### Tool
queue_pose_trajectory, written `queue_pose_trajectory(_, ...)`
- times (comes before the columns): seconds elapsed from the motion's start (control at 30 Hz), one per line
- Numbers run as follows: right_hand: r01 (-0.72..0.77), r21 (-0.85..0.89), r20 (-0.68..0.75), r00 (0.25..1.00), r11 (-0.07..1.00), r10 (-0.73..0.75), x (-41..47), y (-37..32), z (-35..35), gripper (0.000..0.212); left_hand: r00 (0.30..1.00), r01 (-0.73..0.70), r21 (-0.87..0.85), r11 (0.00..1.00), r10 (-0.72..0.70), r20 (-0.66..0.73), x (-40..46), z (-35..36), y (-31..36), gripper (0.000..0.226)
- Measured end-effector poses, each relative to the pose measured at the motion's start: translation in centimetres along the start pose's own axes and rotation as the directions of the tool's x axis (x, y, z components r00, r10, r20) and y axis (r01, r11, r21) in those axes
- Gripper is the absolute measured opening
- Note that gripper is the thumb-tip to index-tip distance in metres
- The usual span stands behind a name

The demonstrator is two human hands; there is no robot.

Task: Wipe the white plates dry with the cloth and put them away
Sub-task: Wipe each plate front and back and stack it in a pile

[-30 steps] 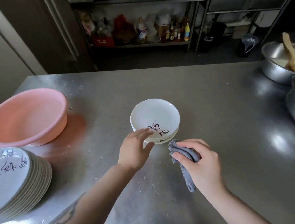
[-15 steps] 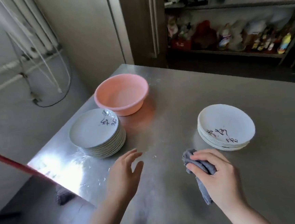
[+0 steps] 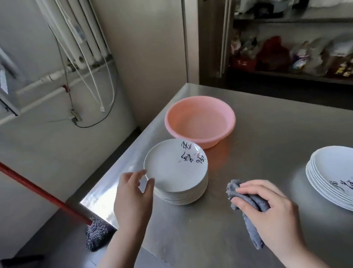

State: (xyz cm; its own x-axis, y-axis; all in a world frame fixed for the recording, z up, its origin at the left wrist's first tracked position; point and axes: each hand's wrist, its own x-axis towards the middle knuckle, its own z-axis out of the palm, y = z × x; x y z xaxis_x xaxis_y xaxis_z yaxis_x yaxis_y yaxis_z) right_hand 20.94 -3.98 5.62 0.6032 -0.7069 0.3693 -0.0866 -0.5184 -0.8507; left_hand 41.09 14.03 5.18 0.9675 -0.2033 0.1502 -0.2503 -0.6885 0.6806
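A stack of white plates [image 3: 175, 172] with black writing stands near the table's left edge. My left hand [image 3: 132, 198] is at the near-left rim of the top plate, thumb and fingers spread and touching the rim. My right hand [image 3: 270, 213] rests on the steel table [image 3: 267, 138] and grips a bunched grey cloth [image 3: 249, 206], whose tail hangs toward me. A second stack of white plates [image 3: 343, 174] sits at the right, partly cut off by the frame edge.
A pink plastic basin [image 3: 200, 121] stands just behind the left stack. The table's left edge and corner are close to that stack. A red-handled mop [image 3: 37, 191] leans on the floor at the left. Shelves with bottles and bags [image 3: 305, 58] stand behind.
The view has swung left from the right stack. My left hand left that stack and moved to the rim of the left stack. My right hand kept the cloth on the table.
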Motion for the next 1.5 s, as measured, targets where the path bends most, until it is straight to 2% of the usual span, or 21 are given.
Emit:
queue_pose_trajectory(0.13,-0.018,-0.037,-0.046,0.999,0.999,0.017,1.0,-1.2,3.8,0.03,0.987,-0.028,0.013,1.0,0.026,0.161,4.2,0.4,-1.6,0.019)
queue_pose_trajectory(0.3,-0.055,-0.064,-0.069,0.996,0.996,0.051,1.0,-2.5,6.5,0.027,0.968,-0.02,0.02,1.0,0.015,0.25,6.2,0.9,-2.1,0.026)
queue_pose_trajectory(0.5,-0.107,-0.082,-0.104,0.99,0.991,0.098,1.0,-3.0,6.4,0.031,0.962,-0.017,0.062,0.998,-0.001,0.273,7.0,0.9,-2.2,0.03)
queue_pose_trajectory(0.73,-0.067,-0.072,-0.098,0.993,0.995,0.06,2.0,-3.1,7.5,0.032,0.958,0.03,0.043,0.999,-0.041,0.284,7.4,1.1,-2.0,0.025)
queue_pose_trajectory(0.9,-0.042,-0.048,-0.101,0.994,0.998,0.037,2.3,-2.5,7.6,0.031,0.957,0.107,-0.174,0.979,-0.054,0.284,7.2,0.9,-1.4,0.018)
queue_pose_trajectory(1.03,-0.033,-0.059,-0.118,0.993,0.998,0.026,2.8,-2.1,7.3,0.03,0.953,0.204,-0.373,0.905,-0.097,0.285,7.8,0.4,-0.7,0.014)
queue_pose_trajectory(1.13,-0.029,-0.048,-0.121,0.992,0.998,0.023,3.0,-2.1,7.2,0.032,0.941,0.262,-0.455,0.851,-0.121,0.316,7.8,0.4,-0.5,0.025)
queue_pose_trajectory(1.27,-0.054,-0.049,-0.136,0.99,0.997,0.047,2.9,-2.0,6.6,0.029,0.916,0.366,-0.575,0.732,-0.177,0.359,7.2,0.6,-0.2,0.034)
queue_pose_trajectory(1.37,-0.093,-0.084,-0.201,0.977,0.992,0.074,2.6,-2.0,5.2,0.029,0.912,0.371,-0.622,0.69,-0.144,0.385,6.6,0.8,0.7,0.035)
queue_pose_trajectory(1.5,-0.165,-0.161,-0.348,0.932,0.973,0.101,1.5,-1.7,1.4,0.026,0.884,0.353,-0.66,0.663,-0.004,0.468,4.9,1.7,3.5,0.036)
